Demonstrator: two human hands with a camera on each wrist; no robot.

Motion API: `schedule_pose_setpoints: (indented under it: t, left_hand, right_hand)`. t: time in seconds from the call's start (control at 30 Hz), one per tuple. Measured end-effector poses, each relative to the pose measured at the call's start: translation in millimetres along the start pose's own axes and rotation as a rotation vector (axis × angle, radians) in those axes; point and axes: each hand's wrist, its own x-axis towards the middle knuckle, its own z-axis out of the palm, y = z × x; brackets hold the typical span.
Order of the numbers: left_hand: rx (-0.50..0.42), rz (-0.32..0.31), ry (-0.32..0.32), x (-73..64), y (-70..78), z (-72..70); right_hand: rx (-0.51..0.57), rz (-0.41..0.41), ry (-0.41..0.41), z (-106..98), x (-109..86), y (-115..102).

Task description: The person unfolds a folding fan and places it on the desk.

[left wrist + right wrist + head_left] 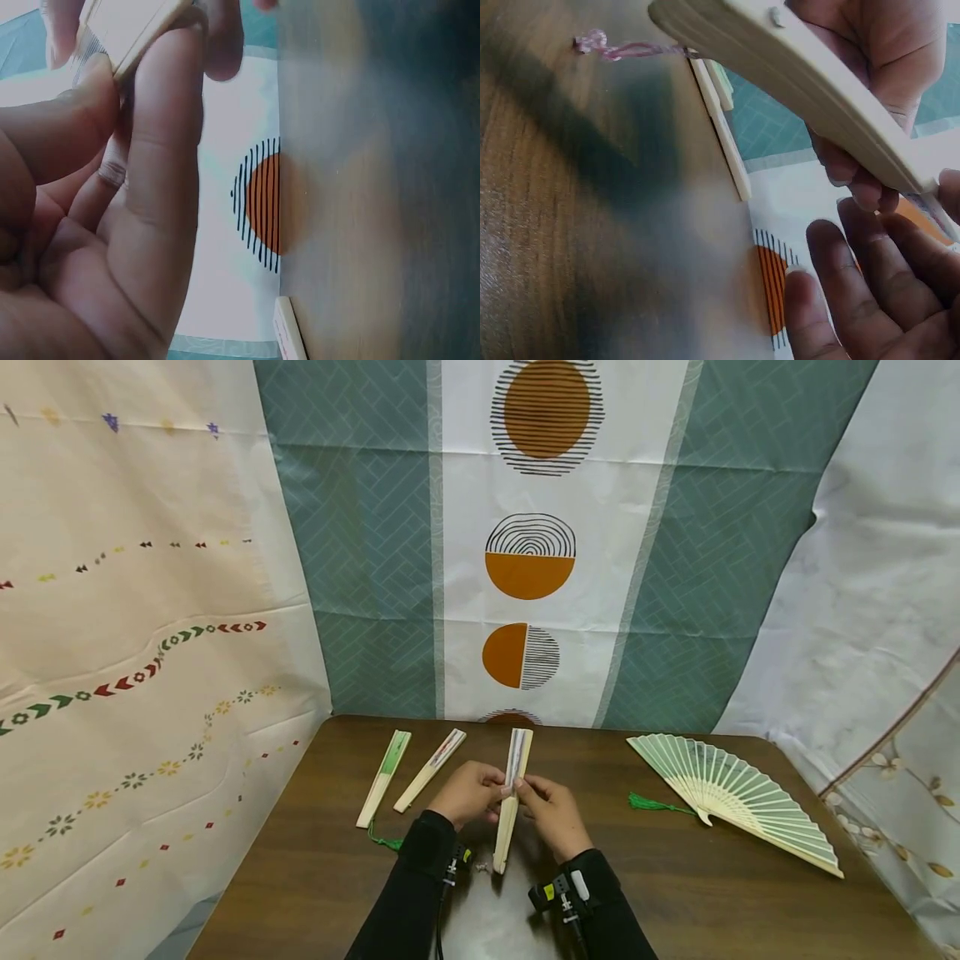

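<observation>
Upright in front of me is a closed folding fan (506, 831), its ribs pale wood and its upper leaf whitish with dark print. The left hand (471, 792) pinches it near the middle between thumb and bent fingers. From the other side, the right hand (553, 814) holds the same fan with thumb and forefinger, while its other fingers spread loosely below the fan in the right wrist view. A pinkish knotted cord (630, 51) hangs from the fan's lower end and reaches the tabletop.
Two more closed folding fans lie left on the brown table (300, 877): one with a green leaf (384, 777) and green tassel, one with a printed white leaf (430, 771). At right lies a spread pale-green fan (738, 797) with a green tassel (651, 802). Patterned cloth (375, 568) hangs behind.
</observation>
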Motion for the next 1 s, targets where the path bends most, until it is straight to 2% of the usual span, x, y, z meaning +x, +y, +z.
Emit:
schedule_pose_setpoints:
  t: [0.2,0.47,0.83,1.0]
  left_hand:
    - [0.034,0.009,0.028,0.8,0.2,2.4]
    - [0.036,-0.013,0.095,0.4,1.6,8.5]
    - [-0.082,-0.023,0.15,4.4,4.5,10.9]
    - [-0.119,-0.035,0.155,6.5,2.3,10.3]
  right_hand:
    - [0.064,0.048,0.012,0,-1.2,-1]
    - [0.06,0.059,0.051,-3,-1.2,-1]
    - [0.12,0.092,0.118,-6,4.0,-2]
    - [0.127,0.099,0.144,-8,4.6,-2]
